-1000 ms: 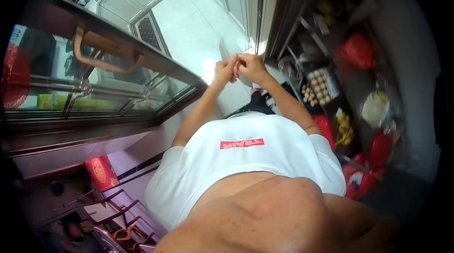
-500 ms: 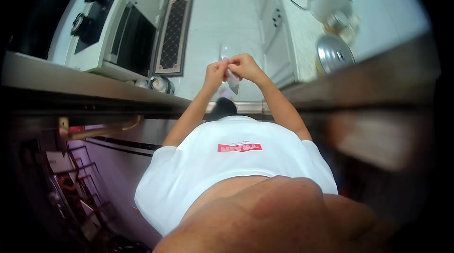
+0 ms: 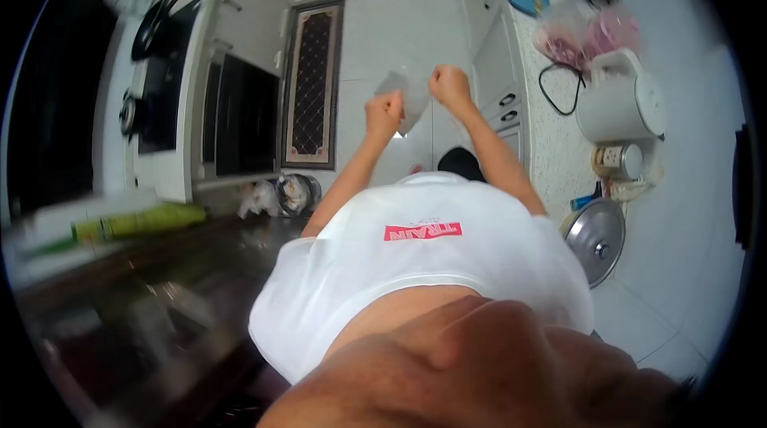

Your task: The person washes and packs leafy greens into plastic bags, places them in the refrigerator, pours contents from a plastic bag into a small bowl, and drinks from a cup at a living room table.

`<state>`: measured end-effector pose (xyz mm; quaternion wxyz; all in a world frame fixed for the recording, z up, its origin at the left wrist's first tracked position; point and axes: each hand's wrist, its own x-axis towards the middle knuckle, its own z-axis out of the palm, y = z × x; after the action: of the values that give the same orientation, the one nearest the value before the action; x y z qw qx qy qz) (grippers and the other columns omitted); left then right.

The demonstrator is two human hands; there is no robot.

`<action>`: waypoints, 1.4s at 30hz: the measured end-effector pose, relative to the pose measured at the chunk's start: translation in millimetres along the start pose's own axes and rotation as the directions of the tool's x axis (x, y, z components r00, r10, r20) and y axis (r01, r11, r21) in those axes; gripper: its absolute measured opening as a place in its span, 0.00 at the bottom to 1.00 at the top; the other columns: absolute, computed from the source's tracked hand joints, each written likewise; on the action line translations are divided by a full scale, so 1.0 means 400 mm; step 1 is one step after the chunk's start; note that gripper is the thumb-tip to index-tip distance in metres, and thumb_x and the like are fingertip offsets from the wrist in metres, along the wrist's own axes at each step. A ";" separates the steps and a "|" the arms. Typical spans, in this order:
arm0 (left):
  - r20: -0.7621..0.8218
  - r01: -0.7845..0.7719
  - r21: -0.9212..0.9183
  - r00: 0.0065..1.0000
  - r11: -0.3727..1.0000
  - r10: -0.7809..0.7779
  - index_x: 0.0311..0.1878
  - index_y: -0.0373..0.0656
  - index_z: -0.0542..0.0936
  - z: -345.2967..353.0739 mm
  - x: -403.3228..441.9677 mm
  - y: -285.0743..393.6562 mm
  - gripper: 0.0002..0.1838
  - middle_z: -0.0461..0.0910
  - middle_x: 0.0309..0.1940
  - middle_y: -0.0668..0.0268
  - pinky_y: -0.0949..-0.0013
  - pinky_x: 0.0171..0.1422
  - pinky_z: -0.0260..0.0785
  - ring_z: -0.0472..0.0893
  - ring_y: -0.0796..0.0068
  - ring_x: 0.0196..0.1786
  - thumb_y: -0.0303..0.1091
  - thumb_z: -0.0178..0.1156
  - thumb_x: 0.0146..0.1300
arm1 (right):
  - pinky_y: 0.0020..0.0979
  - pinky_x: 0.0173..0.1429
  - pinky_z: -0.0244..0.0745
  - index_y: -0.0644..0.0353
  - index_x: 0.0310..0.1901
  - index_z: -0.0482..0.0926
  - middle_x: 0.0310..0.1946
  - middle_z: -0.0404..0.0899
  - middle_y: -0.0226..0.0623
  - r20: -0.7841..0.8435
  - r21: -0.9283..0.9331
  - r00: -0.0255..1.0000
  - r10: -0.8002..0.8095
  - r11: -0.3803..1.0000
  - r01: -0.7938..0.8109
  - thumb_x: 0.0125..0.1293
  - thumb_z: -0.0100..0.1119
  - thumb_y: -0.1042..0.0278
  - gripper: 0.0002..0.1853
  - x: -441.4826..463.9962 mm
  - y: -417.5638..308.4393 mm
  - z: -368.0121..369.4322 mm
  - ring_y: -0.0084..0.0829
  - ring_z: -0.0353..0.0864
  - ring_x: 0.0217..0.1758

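Clutching a thin see-through plastic bag (image 3: 411,100), the left hand (image 3: 385,114) is closed on it above the tiled floor (image 3: 383,36). The right hand (image 3: 450,86), apart from the left, is curled into a fist just beside the bag; whether it also pinches the edge cannot be told. A patterned mat (image 3: 313,92) lies to the left. The bench (image 3: 551,136) at right carries a white kettle (image 3: 611,108) and a jar (image 3: 615,161).
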<state>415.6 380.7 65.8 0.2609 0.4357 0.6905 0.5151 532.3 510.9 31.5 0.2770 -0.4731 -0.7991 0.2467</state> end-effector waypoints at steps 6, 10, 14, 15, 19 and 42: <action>0.131 0.239 0.309 0.948 0.920 -0.290 0.18 0.35 0.76 0.067 0.360 -0.112 0.15 0.73 0.10 0.63 0.72 0.19 0.65 0.74 0.77 0.15 0.35 0.54 0.55 | 0.37 0.27 0.70 0.60 0.23 0.76 0.17 0.75 0.44 -0.092 0.341 0.996 -0.015 0.939 0.045 0.48 0.54 0.72 0.03 0.268 0.085 -0.043 0.42 0.76 0.21; 0.133 0.338 0.044 0.931 0.940 -0.341 0.37 0.38 0.75 0.154 0.578 -0.127 0.06 0.74 0.17 0.65 0.76 0.17 0.63 0.72 0.78 0.15 0.25 0.50 0.56 | 0.34 0.26 0.70 0.60 0.24 0.75 0.17 0.75 0.42 0.036 0.339 0.998 -0.055 0.940 0.040 0.49 0.54 0.73 0.02 0.404 0.117 -0.045 0.41 0.76 0.20; 0.215 0.229 -0.069 0.954 0.971 -0.210 0.39 0.39 0.75 0.248 0.776 -0.048 0.10 0.72 0.15 0.67 0.78 0.15 0.59 0.66 0.84 0.13 0.19 0.46 0.56 | 0.31 0.24 0.70 0.61 0.24 0.75 0.16 0.76 0.41 -0.077 0.372 0.995 0.071 0.928 -0.037 0.49 0.54 0.75 0.01 0.535 0.203 -0.070 0.37 0.75 0.17; 0.196 0.126 -0.008 0.973 0.992 -0.123 0.42 0.40 0.76 0.259 0.826 -0.078 0.13 0.71 0.14 0.68 0.80 0.15 0.57 0.65 0.86 0.13 0.20 0.45 0.57 | 0.31 0.24 0.69 0.62 0.24 0.74 0.16 0.76 0.40 -0.130 0.361 0.984 0.123 0.930 -0.069 0.49 0.55 0.75 0.01 0.570 0.235 -0.076 0.35 0.75 0.16; 0.311 0.120 0.022 0.943 0.993 -0.121 0.41 0.38 0.78 0.327 0.959 -0.016 0.13 0.72 0.14 0.67 0.80 0.18 0.59 0.69 0.84 0.16 0.21 0.45 0.58 | 0.28 0.24 0.69 0.61 0.25 0.75 0.17 0.77 0.37 -0.190 0.479 0.882 0.432 0.825 -0.301 0.50 0.58 0.73 0.03 0.652 0.352 -0.100 0.27 0.76 0.18; 0.856 0.202 -0.016 0.509 0.979 -0.091 0.47 0.34 0.76 0.505 1.366 -0.052 0.13 0.73 0.16 0.65 0.78 0.14 0.60 0.66 0.82 0.11 0.25 0.47 0.62 | 0.26 0.20 0.68 0.68 0.49 0.72 0.16 0.75 0.37 -0.464 0.627 0.118 0.878 0.419 -0.657 0.53 0.54 0.69 0.21 0.642 0.357 -0.164 0.25 0.71 0.14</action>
<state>307.7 952.5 27.4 0.6315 0.5560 0.4788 0.2508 562.8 810.5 39.2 0.4669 -0.8289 -0.1939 0.2393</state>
